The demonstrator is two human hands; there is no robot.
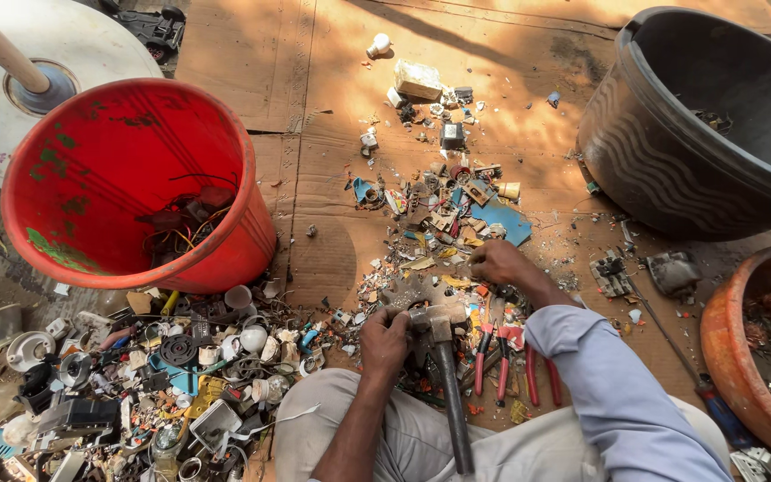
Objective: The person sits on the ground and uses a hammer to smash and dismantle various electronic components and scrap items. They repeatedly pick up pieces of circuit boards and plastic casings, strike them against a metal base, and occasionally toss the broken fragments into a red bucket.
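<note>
Head view looks down on a seated person over brown cardboard (pixel 332 80) littered with scrap. Left hand (pixel 384 341) is curled, fingers closed around something small and dark right beside the hammer (pixel 442 357) head (can't tell exactly what the piece is). Hammer lies head-far, handle running near toward the lap, between the two hands. Right hand (pixel 495 261), in a light blue sleeve, reaches farther out, fingertips bunched down into the scrap pile (pixel 443 214) of broken plastic and metal bits; whether it pinches a piece can't be told. Red-handled pliers (pixel 493 357) lie just right of the hammer. Red bucket (pixel 127 178) sits far left with wires inside, black tub (pixel 707 116) far right, orange tub (pixel 756 357) near right. Bigger junk heap (pixel 136 384) lies near left, below the red bucket.
</note>
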